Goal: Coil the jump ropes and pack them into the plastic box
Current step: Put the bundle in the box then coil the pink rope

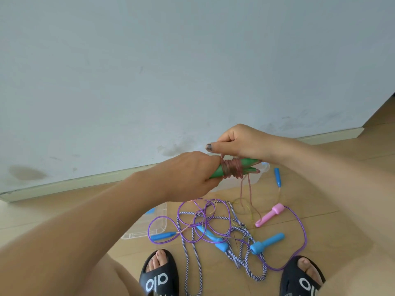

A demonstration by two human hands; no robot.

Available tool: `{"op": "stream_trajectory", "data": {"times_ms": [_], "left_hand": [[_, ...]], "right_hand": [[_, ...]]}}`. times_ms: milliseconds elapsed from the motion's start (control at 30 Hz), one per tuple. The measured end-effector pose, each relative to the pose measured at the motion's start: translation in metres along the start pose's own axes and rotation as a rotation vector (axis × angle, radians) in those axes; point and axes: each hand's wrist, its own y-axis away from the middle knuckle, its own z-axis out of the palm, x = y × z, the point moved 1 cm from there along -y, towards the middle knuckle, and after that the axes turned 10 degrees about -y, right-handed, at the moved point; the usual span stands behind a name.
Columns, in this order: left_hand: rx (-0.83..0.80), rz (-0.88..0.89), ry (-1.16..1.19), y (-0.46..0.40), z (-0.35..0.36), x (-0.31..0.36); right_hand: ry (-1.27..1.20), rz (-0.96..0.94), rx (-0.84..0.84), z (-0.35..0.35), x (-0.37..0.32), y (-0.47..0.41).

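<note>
Both bare forearms fill the near view; left hand [190, 176] curls round the pair of green plastic handles [233, 168], right hand [237, 142] pinches the translucent pink rope [232, 167] wound on them; its tail hangs to the floor; below lies a tangle of purple cord [299, 236], striped braided rope [241, 259], blue handles [267, 242] and a pink handle [270, 214]; clear plastic box [158, 223] sits left, partly hidden; bare wooden floor [333, 189] opens right; black slides [159, 274] read "alo".

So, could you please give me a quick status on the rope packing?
Left hand grips green handles; right hand winding pink rope. Other ropes tangled on floor.
</note>
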Motion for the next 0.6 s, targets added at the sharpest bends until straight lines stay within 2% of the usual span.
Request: {"op": "stream_trajectory", "data": {"times_ms": [100, 267, 367, 433, 500, 600], "left_hand": [[0.084, -0.058, 0.223, 0.004, -0.010, -0.003], [0.108, -0.363, 0.578, 0.006, -0.017, -0.018], [0.052, -0.523, 0.676, 0.002, -0.010, -0.034], [0.080, -0.619, 0.765, 0.000, -0.007, -0.047], [0.065, -0.653, 0.723, 0.000, -0.003, -0.056], [-0.071, -0.559, 0.441, 0.000, 0.007, -0.055]], "right_hand": [[-0.188, 0.066, -0.028, 0.002, 0.012, -0.002], [-0.062, 0.207, 0.112, 0.025, 0.020, 0.000], [-0.004, 0.195, 0.182, 0.044, 0.014, 0.011], [0.068, 0.152, 0.172, 0.056, 0.005, 0.025], [0.139, 0.077, 0.151, 0.062, -0.008, 0.040], [0.226, -0.044, 0.203, 0.058, -0.027, 0.047]]}}
